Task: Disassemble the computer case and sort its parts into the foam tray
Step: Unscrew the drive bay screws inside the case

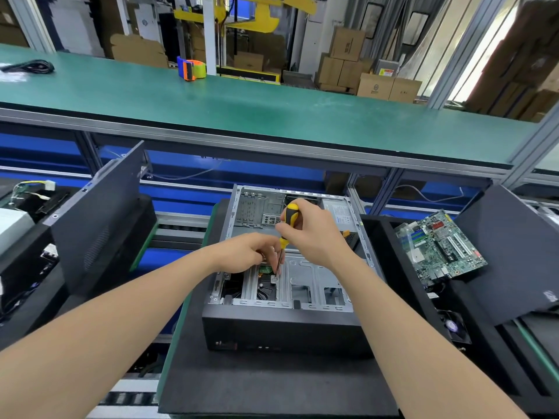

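1. Left hand: pinches the screwdriver shaft near its tip.
2. Right hand: grips the handle.
3. Computer case: open, on foam pad; a tilted tip could slip and strip the screw.
4. Motherboard: lies in foam tray, right.

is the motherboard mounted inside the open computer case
No, the green motherboard lies outside the computer case, off to its right.
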The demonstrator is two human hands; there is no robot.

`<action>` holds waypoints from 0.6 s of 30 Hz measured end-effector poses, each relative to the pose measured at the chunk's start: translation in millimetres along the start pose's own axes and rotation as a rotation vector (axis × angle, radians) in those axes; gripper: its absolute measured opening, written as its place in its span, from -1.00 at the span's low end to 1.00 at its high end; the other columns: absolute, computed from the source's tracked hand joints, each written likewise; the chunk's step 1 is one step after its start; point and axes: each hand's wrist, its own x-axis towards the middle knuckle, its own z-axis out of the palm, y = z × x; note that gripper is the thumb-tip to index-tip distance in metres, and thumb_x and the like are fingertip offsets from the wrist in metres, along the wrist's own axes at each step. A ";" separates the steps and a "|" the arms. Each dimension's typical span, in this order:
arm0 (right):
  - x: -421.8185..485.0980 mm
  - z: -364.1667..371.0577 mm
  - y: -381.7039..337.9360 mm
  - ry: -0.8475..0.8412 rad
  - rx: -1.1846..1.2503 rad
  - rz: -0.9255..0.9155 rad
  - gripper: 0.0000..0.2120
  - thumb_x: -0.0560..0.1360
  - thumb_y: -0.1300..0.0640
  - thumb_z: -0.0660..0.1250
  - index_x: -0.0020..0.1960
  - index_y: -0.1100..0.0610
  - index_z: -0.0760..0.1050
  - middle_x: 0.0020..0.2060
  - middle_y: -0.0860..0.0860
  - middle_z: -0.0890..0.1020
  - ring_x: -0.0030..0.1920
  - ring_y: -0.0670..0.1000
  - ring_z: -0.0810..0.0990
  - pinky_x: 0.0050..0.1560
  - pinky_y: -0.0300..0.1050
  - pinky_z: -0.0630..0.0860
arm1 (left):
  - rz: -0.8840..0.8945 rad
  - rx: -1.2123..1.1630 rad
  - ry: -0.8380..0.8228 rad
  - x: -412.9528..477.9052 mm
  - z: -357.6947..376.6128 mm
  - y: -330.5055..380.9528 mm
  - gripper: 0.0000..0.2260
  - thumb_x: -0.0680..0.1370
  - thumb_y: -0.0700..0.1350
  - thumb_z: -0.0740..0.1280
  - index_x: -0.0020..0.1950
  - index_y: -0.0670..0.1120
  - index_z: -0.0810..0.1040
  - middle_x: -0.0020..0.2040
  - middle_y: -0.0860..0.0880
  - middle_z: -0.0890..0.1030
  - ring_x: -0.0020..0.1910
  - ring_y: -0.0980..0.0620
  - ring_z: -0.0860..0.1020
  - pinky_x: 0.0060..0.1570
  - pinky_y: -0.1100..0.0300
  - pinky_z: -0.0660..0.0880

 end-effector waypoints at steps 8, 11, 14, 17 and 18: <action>-0.4 -2.3 -1.7 -0.024 0.010 -0.007 -0.88 0.57 0.01 0.44 -0.03 -0.02 0.51 -0.21 -0.12 0.63 -0.17 -0.21 0.57 -0.24 -0.42 0.43 | -0.005 -0.006 0.006 1.6 1.3 -4.4 -0.58 0.53 -0.39 0.14 0.19 0.06 0.52 0.02 0.16 0.70 0.10 0.20 0.59 0.25 -0.07 0.48; -1.8 -5.8 -4.6 -0.083 0.061 -0.049 -0.90 0.57 0.05 0.45 -0.01 -0.02 0.53 -0.17 -0.13 0.64 -0.17 -0.13 0.59 -0.13 -0.24 0.51 | -0.009 -0.023 0.020 2.2 1.2 -5.6 -0.54 0.53 -0.37 0.15 0.14 0.16 0.56 0.01 0.17 0.69 0.06 0.25 0.59 0.17 0.06 0.49; -3.1 -16.4 -8.9 -0.227 0.086 -0.121 -0.87 0.56 0.10 0.48 -0.01 -0.07 0.55 -0.13 -0.08 0.66 -0.09 0.02 0.64 0.02 0.09 0.61 | -0.011 -0.017 0.049 4.4 0.7 -6.1 -0.49 0.53 -0.37 0.17 -0.06 0.28 0.61 -0.03 0.24 0.67 -0.03 0.33 0.57 -0.02 0.28 0.41; -2.3 -27.4 -12.9 -0.328 0.107 -0.131 -0.85 0.55 0.14 0.50 -0.01 -0.06 0.57 -0.09 -0.06 0.70 -0.02 0.07 0.68 0.10 0.21 0.62 | 0.007 -0.024 0.027 9.9 -0.4 -8.0 -0.58 0.53 -0.38 0.17 -0.07 0.12 0.63 -0.05 0.20 0.70 -0.07 0.30 0.59 -0.01 0.25 0.41; -2.0 -29.1 -14.0 -0.334 0.104 -0.123 -0.85 0.55 0.15 0.51 -0.01 -0.04 0.58 -0.09 -0.06 0.70 -0.02 0.07 0.68 0.11 0.22 0.62 | 0.010 -0.026 0.021 12.1 -0.2 -8.8 -0.60 0.53 -0.38 0.18 -0.07 0.09 0.64 -0.06 0.18 0.71 -0.06 0.30 0.59 0.01 0.23 0.42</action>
